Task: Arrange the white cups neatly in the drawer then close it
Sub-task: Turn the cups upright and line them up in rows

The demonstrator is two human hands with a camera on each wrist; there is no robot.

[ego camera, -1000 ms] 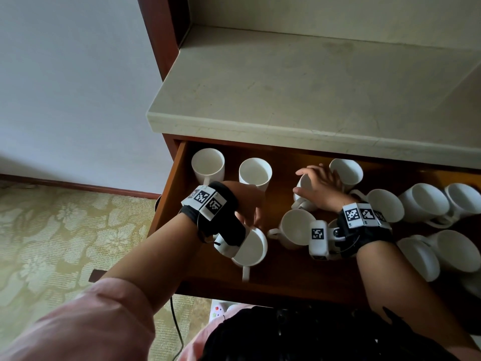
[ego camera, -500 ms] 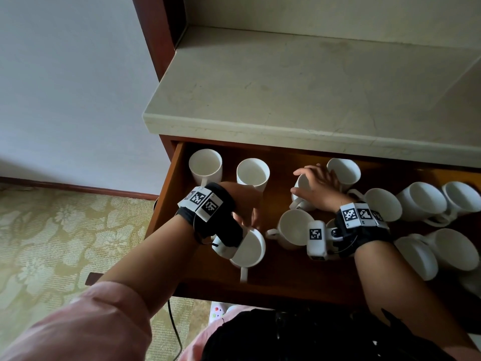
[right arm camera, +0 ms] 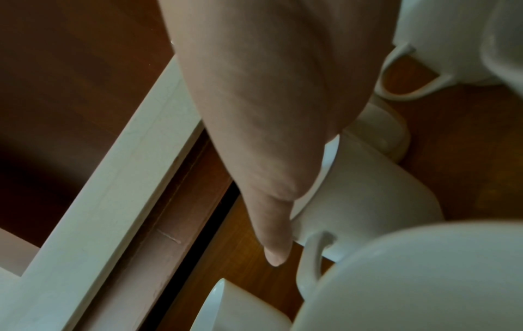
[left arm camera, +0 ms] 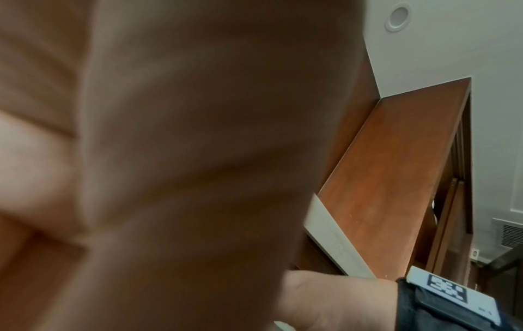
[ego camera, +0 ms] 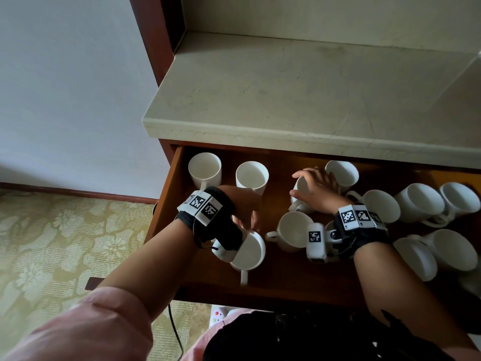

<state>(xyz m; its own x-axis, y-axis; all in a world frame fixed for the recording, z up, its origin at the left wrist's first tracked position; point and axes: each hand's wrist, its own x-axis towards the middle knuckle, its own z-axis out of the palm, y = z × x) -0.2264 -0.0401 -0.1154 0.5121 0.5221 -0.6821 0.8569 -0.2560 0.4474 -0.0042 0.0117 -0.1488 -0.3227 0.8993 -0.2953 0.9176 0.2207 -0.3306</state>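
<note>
almost nothing moved vs earlier frames. left hand [ego camera: 244, 204] grips tilted cup [ego camera: 248, 252] at open drawer [ego camera: 166, 204] front-left, handle toward the front. right hand [ego camera: 316, 188] curled over cup [ego camera: 299, 188] mid-back; more cups loose on right.

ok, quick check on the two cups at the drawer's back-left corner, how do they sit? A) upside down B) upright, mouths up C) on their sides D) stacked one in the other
B: in the head view both back-left cups in the drawer show round open mouths with the white inside visible, standing side by side and apart, not stacked.
</note>
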